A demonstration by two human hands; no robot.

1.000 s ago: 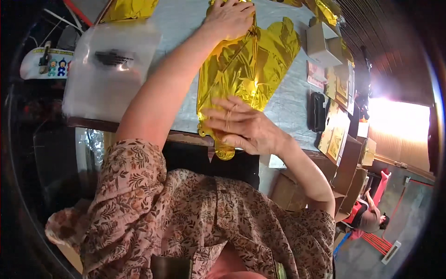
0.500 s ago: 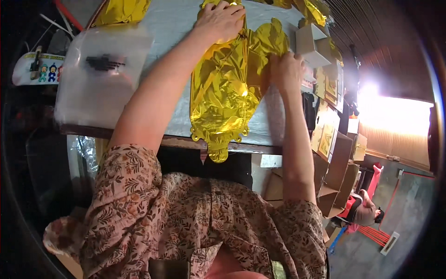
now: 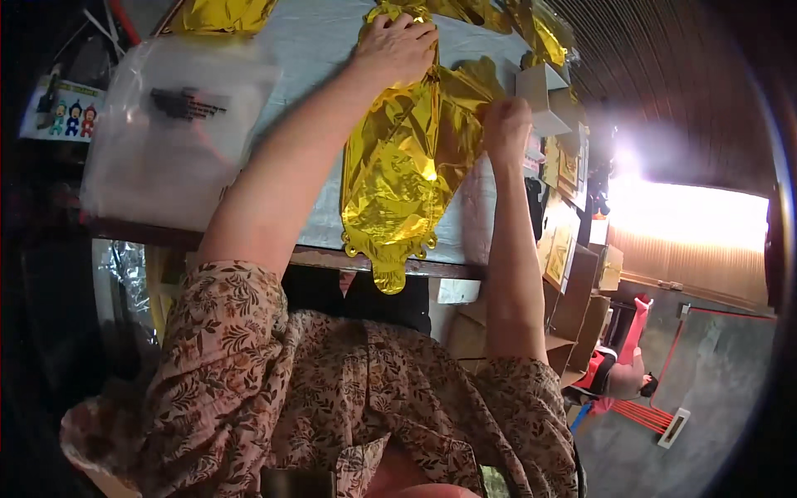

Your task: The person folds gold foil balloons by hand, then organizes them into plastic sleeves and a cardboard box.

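Observation:
A shiny gold foil balloon [image 3: 390,187], flat and crumpled, lies on the table with its tail hanging past the near edge. My left hand [image 3: 397,48] rests on its upper part, palm down, fingers slightly bent and apart. At the right side my right hand [image 3: 507,131] is closed at the edge of the balloon's side flap, apparently pinching it; the fingertips are partly hidden.
Clear plastic bags [image 3: 178,158] lie on the table [image 3: 311,108] to the left. More gold foil [image 3: 220,15] lies at the far left. A white open box [image 3: 544,98] and cardboard boxes [image 3: 573,319] stand on the right. Beyond them is another person [image 3: 623,378].
My right hand has closed more tightly and shifted slightly, and the flap's outer edge has folded inward. My left hand stays on the balloon. The whole view has turned a little.

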